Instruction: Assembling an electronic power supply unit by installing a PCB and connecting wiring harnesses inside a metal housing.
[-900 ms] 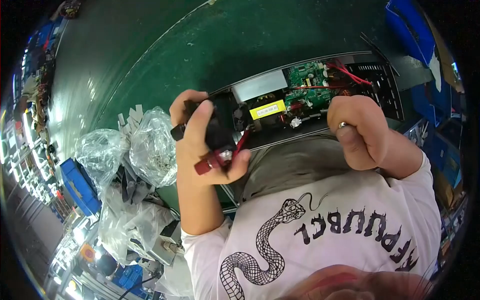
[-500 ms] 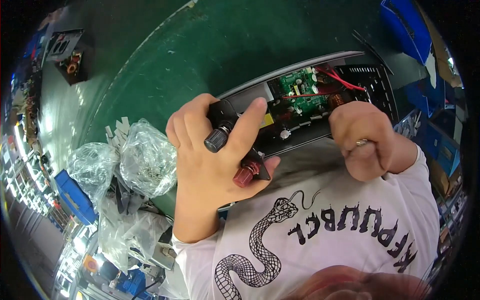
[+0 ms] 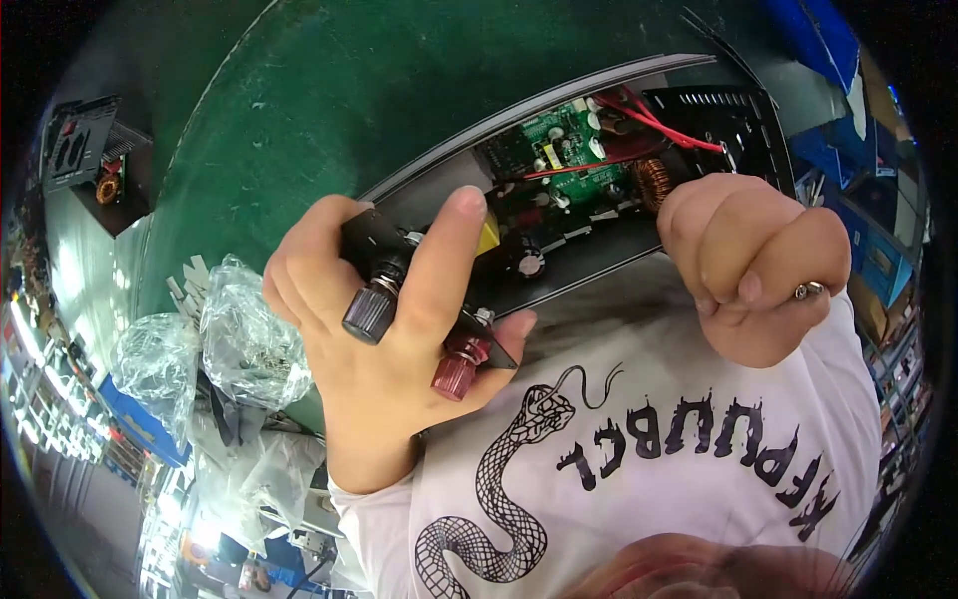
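Note:
My left hand [image 3: 399, 374] is closed around a black end panel [image 3: 372, 238]. A black binding post [image 3: 371, 311] and a red binding post [image 3: 461, 367] stick out from it between thumb and fingers. The panel sits at the left end of a long open metal casing [image 3: 589, 268]. Inside the casing lie a green circuit board [image 3: 597, 182], a copper coil [image 3: 654, 183] and red wires [image 3: 674, 128]. My right hand [image 3: 753, 260] is a fist at the casing's near right side. Small shiny metal pieces [image 3: 810, 291] poke out of it; the fingers hide the rest.
The casing rests on a green work surface [image 3: 269, 110]. Clear plastic bags [image 3: 249, 339] lie to the left. At far left stands another opened unit [image 3: 105, 185] with a copper coil. Blue bins [image 3: 823, 45] are at the right.
The view has shifted, so the casing and my left hand appear farther left. My right fist has moved right and turned, with the metal pieces showing at its outer side. The left grip stays.

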The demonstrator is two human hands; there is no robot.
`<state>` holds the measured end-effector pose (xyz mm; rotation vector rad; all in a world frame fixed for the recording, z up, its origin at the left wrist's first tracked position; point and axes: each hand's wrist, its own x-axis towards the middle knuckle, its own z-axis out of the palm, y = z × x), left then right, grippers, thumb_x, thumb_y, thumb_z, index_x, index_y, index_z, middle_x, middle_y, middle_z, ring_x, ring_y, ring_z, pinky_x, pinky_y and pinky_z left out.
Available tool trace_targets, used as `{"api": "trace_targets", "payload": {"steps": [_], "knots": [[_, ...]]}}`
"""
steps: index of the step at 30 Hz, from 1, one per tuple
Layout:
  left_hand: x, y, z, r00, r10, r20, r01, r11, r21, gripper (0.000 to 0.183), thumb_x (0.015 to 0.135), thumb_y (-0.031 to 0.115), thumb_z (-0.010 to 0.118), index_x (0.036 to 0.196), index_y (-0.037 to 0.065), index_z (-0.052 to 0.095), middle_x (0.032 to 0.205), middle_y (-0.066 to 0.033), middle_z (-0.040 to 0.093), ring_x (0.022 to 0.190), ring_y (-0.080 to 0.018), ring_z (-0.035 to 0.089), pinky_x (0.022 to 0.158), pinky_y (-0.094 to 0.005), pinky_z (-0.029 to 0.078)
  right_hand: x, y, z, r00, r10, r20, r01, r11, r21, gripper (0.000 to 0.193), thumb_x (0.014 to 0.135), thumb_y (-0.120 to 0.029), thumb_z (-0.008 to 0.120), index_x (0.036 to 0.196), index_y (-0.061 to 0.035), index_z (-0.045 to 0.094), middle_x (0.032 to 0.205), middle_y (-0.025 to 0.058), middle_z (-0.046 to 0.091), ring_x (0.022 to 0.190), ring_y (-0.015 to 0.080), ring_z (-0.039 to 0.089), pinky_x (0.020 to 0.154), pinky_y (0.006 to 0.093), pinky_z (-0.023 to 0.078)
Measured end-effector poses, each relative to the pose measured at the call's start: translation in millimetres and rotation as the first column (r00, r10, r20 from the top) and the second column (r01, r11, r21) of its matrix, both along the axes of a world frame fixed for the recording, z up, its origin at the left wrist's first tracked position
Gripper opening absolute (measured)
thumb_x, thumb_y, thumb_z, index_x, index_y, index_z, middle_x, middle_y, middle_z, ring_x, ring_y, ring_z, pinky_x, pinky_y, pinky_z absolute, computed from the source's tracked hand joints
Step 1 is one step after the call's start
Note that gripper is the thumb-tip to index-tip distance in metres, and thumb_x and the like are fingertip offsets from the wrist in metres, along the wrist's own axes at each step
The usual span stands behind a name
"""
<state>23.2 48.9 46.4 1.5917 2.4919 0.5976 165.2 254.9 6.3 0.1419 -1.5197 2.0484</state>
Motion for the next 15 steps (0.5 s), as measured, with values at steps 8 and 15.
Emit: {"api": "trace_targets", "payload": {"steps": [8, 15], "knots": [[4, 12, 6, 0.996, 0.038, -0.082, -0.042, 0.998, -0.047, 0.081, 0.055, 0.030, 0.080, 0.133, 0.017, 0.062, 0.121, -0.0232, 0.053, 0.107, -0.0415, 0.049, 0.097, -0.0481, 0.038, -4, -1, 2, 0.998, -0.016, 0.069, 0.007, 0.992, 0.124, 0.024, 0.103, -0.033, 0.042, 0.092, -0.0119, 0.046, 0.065, -0.0020, 0.049, 0.042, 0.0081, 0.044, 0.039, 0.0241, 0.033], [0, 13, 8, 0.996, -0.030, -0.087, 0.020, 0.993, -0.116, 0.078, 0.056, 0.028, 0.080, 0.132, 0.022, 0.062, 0.123, -0.0219, 0.050, 0.110, -0.0419, 0.048, 0.098, -0.0516, 0.035, 3, 0, 10, 0.985, 0.000, 0.174, -0.014, 0.997, 0.080, 0.031, 0.106, -0.045, 0.039, 0.094, -0.0169, 0.044, 0.065, -0.0042, 0.047, 0.040, 0.0058, 0.043, 0.038, 0.0223, 0.031]]}}
